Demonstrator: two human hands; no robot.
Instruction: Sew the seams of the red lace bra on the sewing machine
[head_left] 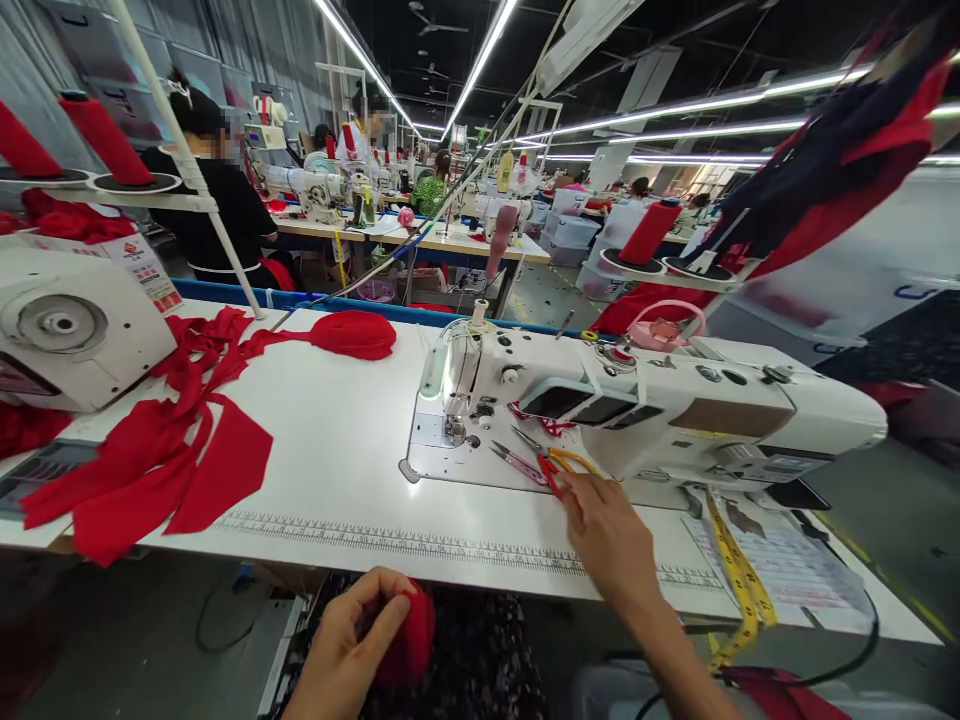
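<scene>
My left hand (360, 635) is closed on a piece of red fabric (412, 635), pinching its edge between thumb and fingers over my lap, in front of the table edge. My right hand (607, 530) reaches onto the sewing machine bed, its fingers curled at the handles of a pair of scissors (553, 456) with red and orange grips. The scissor blades point away to the left. Beside them lie small pink thread snips (517, 465). The sewing machine (675, 400) stands behind, its needle area lit at the left end. My right fingertips are partly hidden.
Red cut fabric pieces (225, 465) lie at the table's left, trailing to a red bundle (352, 334). A printed ruler (420, 540) runs along the front edge. A yellow tape measure (739, 570) hangs over the right front. Another machine (82, 320) stands left.
</scene>
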